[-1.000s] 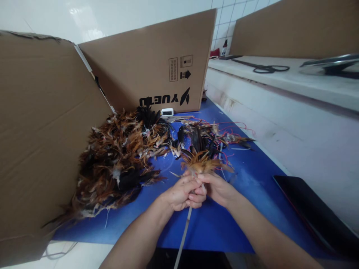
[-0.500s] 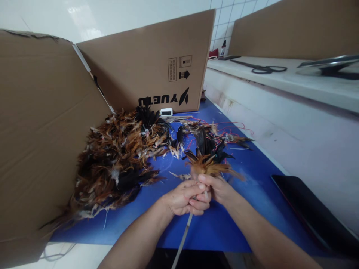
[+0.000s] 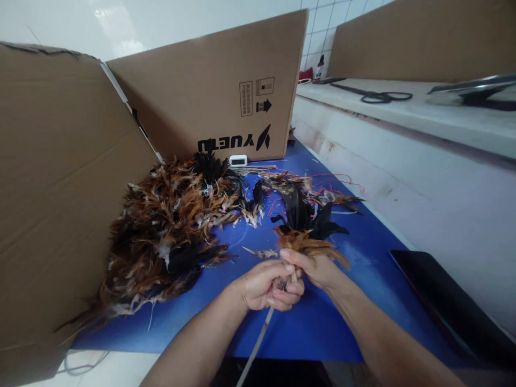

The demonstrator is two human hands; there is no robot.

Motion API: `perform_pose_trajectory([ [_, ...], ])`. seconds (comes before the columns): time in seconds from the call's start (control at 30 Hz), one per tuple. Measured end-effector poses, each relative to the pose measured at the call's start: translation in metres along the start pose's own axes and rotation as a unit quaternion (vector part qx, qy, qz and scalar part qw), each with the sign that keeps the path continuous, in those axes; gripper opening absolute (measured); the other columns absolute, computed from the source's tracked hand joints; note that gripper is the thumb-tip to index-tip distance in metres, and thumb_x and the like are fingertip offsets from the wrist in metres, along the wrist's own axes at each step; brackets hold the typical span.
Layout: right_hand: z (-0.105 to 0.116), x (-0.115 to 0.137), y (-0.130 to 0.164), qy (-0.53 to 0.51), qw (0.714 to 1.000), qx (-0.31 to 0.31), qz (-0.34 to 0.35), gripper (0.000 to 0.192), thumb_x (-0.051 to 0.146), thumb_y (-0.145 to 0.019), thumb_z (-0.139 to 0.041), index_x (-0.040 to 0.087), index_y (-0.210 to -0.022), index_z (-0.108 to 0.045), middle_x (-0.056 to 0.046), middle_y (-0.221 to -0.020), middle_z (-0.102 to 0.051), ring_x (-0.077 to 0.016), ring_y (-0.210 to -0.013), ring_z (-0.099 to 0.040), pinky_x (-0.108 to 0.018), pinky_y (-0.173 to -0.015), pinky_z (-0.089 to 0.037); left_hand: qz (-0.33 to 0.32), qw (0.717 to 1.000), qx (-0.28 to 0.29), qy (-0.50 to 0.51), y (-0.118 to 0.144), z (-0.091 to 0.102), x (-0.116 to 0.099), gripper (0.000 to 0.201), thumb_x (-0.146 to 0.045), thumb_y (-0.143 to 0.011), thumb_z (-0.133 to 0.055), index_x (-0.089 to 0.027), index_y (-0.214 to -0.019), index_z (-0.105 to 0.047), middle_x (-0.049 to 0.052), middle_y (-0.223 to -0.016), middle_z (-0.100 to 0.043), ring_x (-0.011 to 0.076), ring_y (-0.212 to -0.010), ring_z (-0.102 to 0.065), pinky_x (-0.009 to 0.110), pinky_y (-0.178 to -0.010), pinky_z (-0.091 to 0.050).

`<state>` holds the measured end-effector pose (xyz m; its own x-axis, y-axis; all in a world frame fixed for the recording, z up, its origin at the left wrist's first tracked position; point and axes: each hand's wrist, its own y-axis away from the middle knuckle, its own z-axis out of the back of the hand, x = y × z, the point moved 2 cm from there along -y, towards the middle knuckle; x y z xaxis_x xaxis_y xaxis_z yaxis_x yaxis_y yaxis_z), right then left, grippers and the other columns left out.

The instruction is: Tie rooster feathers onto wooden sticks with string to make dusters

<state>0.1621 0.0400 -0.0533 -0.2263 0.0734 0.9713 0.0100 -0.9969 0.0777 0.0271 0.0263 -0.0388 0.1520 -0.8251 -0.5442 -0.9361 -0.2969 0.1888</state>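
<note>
My left hand [image 3: 262, 282] is closed around a thin pale stick [image 3: 257, 344], whose lower end runs down past the table edge. A small greyish clump [image 3: 280, 283] shows inside its curled fingers; I cannot make out what it is. Close against it, my right hand [image 3: 320, 269] pinches the base of a fan of black and brown feathers [image 3: 306, 234] at the top of the stick. The fingertips of both hands meet there and partly hide the join. A few loose feathers [image 3: 262, 252] lie on the blue table just beyond my left hand.
A large heap of brown and black feathers [image 3: 169, 220] lies at left against cardboard panels [image 3: 201, 86]. Farther back are red string [image 3: 338, 176], thin sticks [image 3: 253, 169] and a small white display [image 3: 237, 160]. A black flat object [image 3: 439, 301] is at right; scissors [image 3: 382, 97] rest on the ledge.
The feather fan has tilted and spread to the right, showing more black feathers. My left fingers have loosened slightly, exposing the greyish clump. The stick's lower end has swung left.
</note>
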Motion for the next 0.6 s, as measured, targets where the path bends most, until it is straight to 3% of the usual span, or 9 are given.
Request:
perform_pose_trajectory([
  [0.23,-0.005,0.013,0.001,-0.044,0.996,0.050,-0.053,0.044,0.057,-0.067,-0.057,0.020,-0.043,-0.055,-0.001,-0.040,-0.054,-0.0117,-0.032,-0.045,-0.025,-0.032,-0.032,-0.026,0.997,-0.074,-0.007,-0.007,0.010,-0.001,0.034,-0.040,-0.069,-0.054,-0.008,-0.081,-0.056,0.009,-0.079,-0.055,0.0073,-0.048,-0.046,0.016,-0.031,-0.016],
  [0.4,-0.007,0.004,-0.002,-0.025,0.997,0.002,-0.077,0.047,0.057,-0.066,-0.059,0.018,-0.041,-0.052,0.001,-0.035,-0.050,-0.0094,-0.028,-0.041,-0.023,-0.030,-0.030,-0.069,0.981,-0.141,-0.112,-0.006,0.011,-0.002,0.041,-0.048,-0.073,-0.057,-0.010,-0.087,-0.057,0.010,-0.086,-0.058,0.0112,-0.055,-0.056,0.014,-0.031,-0.027],
  [0.6,-0.008,0.001,-0.003,-0.028,0.992,0.072,-0.100,0.049,0.056,-0.068,-0.057,0.018,-0.039,-0.050,0.001,-0.030,-0.046,-0.0102,-0.029,-0.043,-0.023,-0.033,-0.031,-0.087,0.969,-0.158,-0.170,-0.008,0.012,0.000,0.042,-0.047,-0.069,-0.064,-0.007,-0.082,-0.058,0.011,-0.078,-0.062,0.0151,-0.063,-0.061,0.023,-0.049,-0.049],
])
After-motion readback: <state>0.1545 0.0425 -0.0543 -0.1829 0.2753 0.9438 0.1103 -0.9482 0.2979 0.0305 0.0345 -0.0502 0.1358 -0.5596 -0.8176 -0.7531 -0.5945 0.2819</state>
